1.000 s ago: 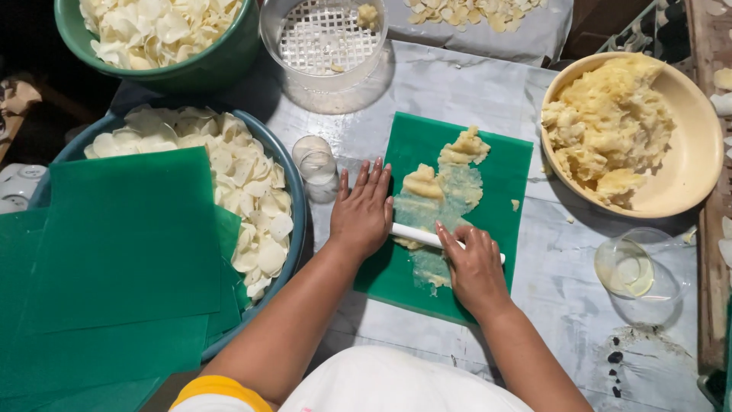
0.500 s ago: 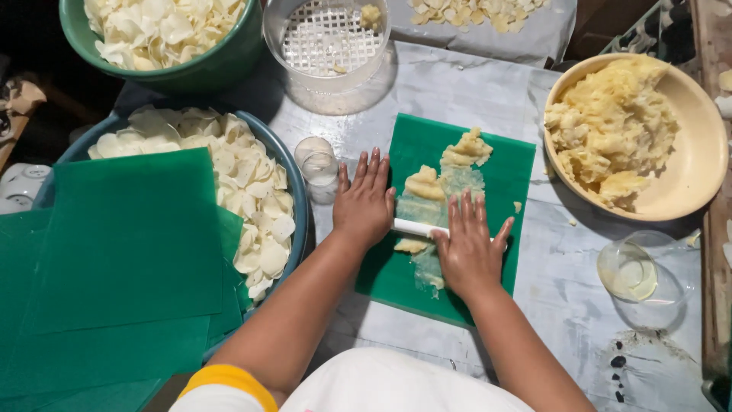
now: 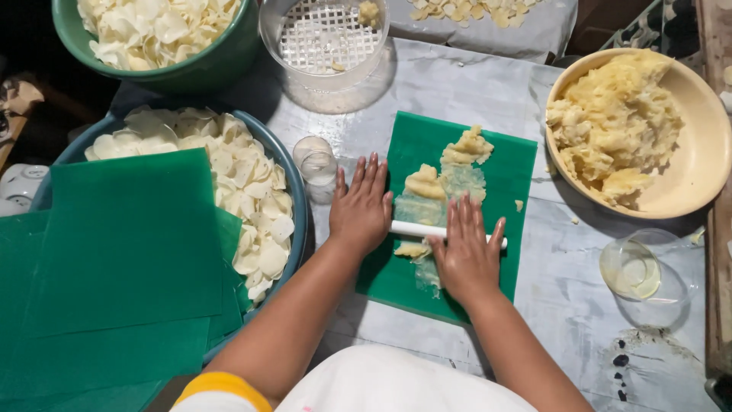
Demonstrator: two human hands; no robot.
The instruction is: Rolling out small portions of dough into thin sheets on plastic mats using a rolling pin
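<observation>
Rolling: both palms press a thin white rod [image 3: 415, 229] flat across a green mat [image 3: 518, 172], on a grey sheeted table [image 3: 465, 84].
Left hand [image 3: 361, 210]: open, fingers spread and flat, palm over the rod's left end; fingertips point away from the body.
Right hand [image 3: 467, 255]: open, fingers splayed, palm over the rod's right half; the rod's tip shows just past the little finger.
Dough [image 3: 427, 183]: pale yellow lumps and a thin, see-through smear lying just beyond the rod, between the two hands' fingertips; a smaller scrap sits on the near side under the right palm's edge.
Handling, dough: judged soft, sticky, light; tears easily where rolled thin, so better lifted by peeling the mat than pinched.
Handling, rod: looks stiff, smooth, light; held by flat palm pressure near each end, not gripped.
Left of mat: small clear glass [image 3: 316, 164], touching nothing; blue basin [image 3: 293, 198] of pale thin chips, partly covered by stacked green sheets [image 3: 130, 244].
Far side: green bowl [image 3: 206, 65] of more chips, clear tub [image 3: 324, 34] with a grid insert.
Right: yellow bowl [image 3: 698, 164] of mashed dough; a clear cup [image 3: 637, 271] nearby, contents possibly oil, hard to tell.
</observation>
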